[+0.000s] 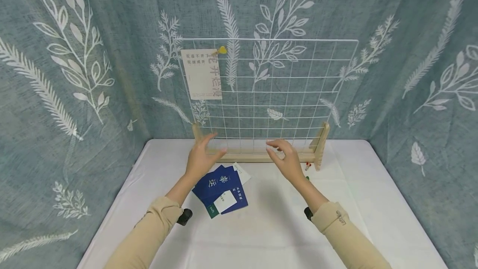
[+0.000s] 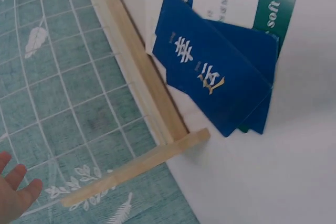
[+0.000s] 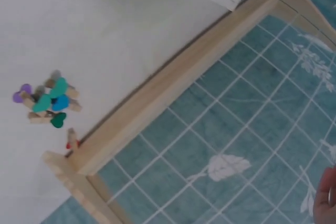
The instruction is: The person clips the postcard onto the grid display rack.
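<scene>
My left hand (image 1: 201,157) is raised in front of the lower left of a white wire grid (image 1: 269,105), thumb and fingers apart with nothing between them. Facing it, my right hand (image 1: 286,159) hovers before the grid's lower right, fingers loosely bent and holding nothing. A cream card (image 1: 203,76) with printed characters hangs at the grid's upper left, pinned by a clip with a yellow heart (image 1: 222,50). Below my left hand lies a fanned pile of blue cards (image 2: 210,72), with white and green ones among them. Only the fingers show in each wrist view.
A wooden base (image 3: 173,72) with upright side feet bears the grid on a white table (image 1: 239,235). Small wooden clips with coloured hearts (image 3: 50,100) lie near its right end, mostly hidden by my right arm in the head view. Patterned blue-green cloth (image 1: 112,94) hangs around.
</scene>
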A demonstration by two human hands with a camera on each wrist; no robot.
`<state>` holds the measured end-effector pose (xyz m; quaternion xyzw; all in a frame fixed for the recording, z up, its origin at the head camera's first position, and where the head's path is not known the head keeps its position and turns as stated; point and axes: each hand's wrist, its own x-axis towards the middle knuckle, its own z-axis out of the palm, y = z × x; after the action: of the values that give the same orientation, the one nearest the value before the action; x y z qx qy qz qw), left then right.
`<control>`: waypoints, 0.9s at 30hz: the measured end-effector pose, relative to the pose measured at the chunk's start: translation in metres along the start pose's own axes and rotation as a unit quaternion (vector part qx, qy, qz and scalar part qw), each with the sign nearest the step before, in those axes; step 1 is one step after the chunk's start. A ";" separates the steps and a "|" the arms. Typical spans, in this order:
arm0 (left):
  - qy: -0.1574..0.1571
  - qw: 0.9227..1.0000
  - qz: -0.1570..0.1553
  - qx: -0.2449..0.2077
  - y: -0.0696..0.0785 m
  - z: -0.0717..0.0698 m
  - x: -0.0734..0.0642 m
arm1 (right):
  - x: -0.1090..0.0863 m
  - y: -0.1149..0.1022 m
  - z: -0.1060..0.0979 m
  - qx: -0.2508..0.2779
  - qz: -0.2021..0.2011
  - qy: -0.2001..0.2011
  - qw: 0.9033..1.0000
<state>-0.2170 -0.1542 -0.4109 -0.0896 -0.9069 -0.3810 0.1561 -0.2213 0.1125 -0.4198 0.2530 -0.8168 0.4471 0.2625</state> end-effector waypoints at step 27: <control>-0.049 0.997 -0.017 0.062 -0.038 0.024 -0.051 | -0.069 0.047 -0.033 -0.104 0.030 -0.056 0.993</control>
<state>-0.1849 -0.1654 -0.4699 -0.0830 -0.9367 -0.3218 0.1099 -0.1944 0.1753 -0.4776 0.2245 -0.8792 0.3529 0.2281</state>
